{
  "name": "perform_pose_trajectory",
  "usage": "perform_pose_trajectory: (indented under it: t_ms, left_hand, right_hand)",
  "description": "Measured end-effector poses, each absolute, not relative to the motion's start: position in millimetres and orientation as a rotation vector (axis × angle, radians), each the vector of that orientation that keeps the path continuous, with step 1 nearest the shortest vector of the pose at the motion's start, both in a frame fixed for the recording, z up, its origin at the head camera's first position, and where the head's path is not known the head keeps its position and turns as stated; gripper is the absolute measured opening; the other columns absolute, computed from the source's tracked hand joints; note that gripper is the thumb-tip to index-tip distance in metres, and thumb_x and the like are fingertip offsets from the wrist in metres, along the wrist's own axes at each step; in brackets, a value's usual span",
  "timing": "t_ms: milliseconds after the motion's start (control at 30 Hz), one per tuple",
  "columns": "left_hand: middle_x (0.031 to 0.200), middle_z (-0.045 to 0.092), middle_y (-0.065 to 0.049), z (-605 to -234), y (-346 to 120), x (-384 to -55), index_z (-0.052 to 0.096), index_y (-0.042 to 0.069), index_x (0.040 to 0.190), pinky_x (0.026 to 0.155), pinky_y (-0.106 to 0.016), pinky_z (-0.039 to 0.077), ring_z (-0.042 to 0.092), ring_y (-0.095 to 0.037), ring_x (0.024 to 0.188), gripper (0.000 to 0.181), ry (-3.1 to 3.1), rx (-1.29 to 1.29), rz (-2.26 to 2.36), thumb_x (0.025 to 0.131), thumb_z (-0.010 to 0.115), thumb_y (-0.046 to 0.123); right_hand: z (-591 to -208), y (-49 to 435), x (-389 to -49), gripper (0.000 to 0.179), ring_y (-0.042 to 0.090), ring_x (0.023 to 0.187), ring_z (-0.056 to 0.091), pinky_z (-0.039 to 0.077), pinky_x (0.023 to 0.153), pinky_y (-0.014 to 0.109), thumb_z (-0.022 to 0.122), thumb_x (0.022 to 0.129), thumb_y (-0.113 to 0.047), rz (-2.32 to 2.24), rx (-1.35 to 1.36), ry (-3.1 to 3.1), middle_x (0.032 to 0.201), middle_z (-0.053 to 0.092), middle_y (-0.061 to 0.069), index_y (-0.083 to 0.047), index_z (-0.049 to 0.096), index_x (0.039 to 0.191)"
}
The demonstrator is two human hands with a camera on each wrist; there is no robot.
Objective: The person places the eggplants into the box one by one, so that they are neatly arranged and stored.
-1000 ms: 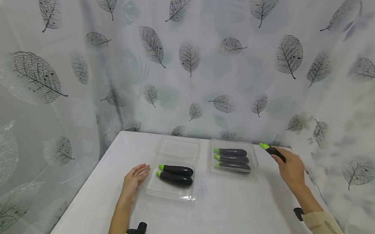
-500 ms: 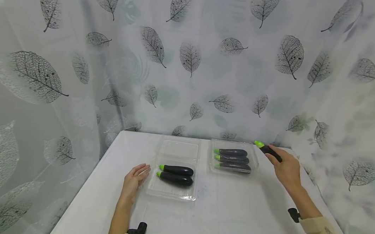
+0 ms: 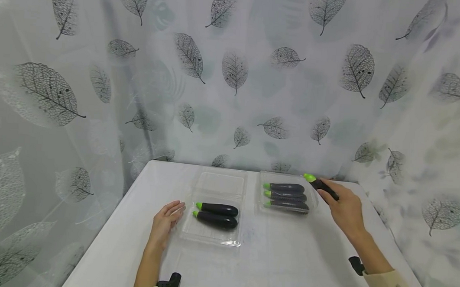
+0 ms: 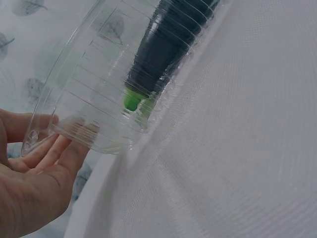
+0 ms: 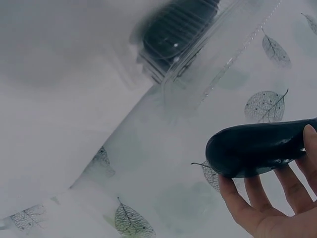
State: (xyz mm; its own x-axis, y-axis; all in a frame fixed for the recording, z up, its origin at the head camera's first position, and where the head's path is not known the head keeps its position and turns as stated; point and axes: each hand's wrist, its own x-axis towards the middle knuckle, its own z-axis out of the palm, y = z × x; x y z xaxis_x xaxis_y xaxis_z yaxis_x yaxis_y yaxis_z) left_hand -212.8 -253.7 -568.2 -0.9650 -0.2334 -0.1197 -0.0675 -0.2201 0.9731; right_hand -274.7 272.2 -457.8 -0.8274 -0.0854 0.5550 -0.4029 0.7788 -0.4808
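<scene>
My right hand (image 3: 345, 210) grips a dark eggplant (image 3: 327, 188) above the table's right side, its bright green stem end pointing left. In the right wrist view, the thumb and fingers lie along the glossy eggplant (image 5: 252, 148). My left hand (image 3: 165, 222) stays at the left side of an open clear plastic box (image 3: 209, 237), its fingers fairly straight. Through the box's clear corner some fingertips show in the left wrist view; firm contact cannot be told. Two eggplants (image 3: 217, 220) lie side by side in this box, green ends to the left.
Right of the open box stands another clear plastic box (image 3: 263, 206), holding several eggplants (image 3: 286, 195) under clear plastic. The open box's lid (image 3: 221, 184) lies folded back toward the rear. A leaf-printed curtain (image 3: 232, 96) hangs behind and beside the white table (image 3: 271, 258).
My right hand has carried the eggplant left, toward the box at the back right. The left hand and both boxes have stayed in place.
</scene>
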Motion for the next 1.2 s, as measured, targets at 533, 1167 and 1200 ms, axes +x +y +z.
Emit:
perform_pose_trajectory:
  t_ms: [533,1167,1200]
  left_hand:
    - [0.150,0.056,-0.021,-570,-253,-211,0.047,-0.001,0.149,0.103,-0.021,0.054,0.056,-0.030,0.139,0.046,-1.893,0.384,-2.336,0.104,0.056,0.000]
    - [0.150,0.056,-0.021,-569,-252,-212,0.048,-0.002,0.149,0.106,-0.023,0.053,0.055,-0.031,0.139,0.046,-1.883,0.374,-2.332,0.104,0.055,-0.001]
    - [0.150,0.056,-0.022,-569,-252,-212,0.047,-0.003,0.149,0.106,-0.024,0.053,0.055,-0.031,0.139,0.047,-1.888,0.368,-2.327,0.104,0.055,-0.001]
  right_hand:
    - [-457,241,-264,0.045,0.044,0.108,0.068,0.057,0.073,0.053,0.073,0.099,-0.024,0.837,0.431,-2.497,0.133,0.069,0.022,-0.013,0.066,0.142]
    - [-459,199,-254,0.046,0.041,0.122,0.064,0.058,0.092,0.062,0.074,0.098,-0.030,0.986,0.539,-2.525,0.136,0.069,0.014,-0.018,0.067,0.142]
    - [-459,196,-253,0.046,0.041,0.122,0.064,0.058,0.093,0.062,0.074,0.098,-0.030,0.993,0.543,-2.525,0.135,0.069,0.013,-0.018,0.067,0.141]
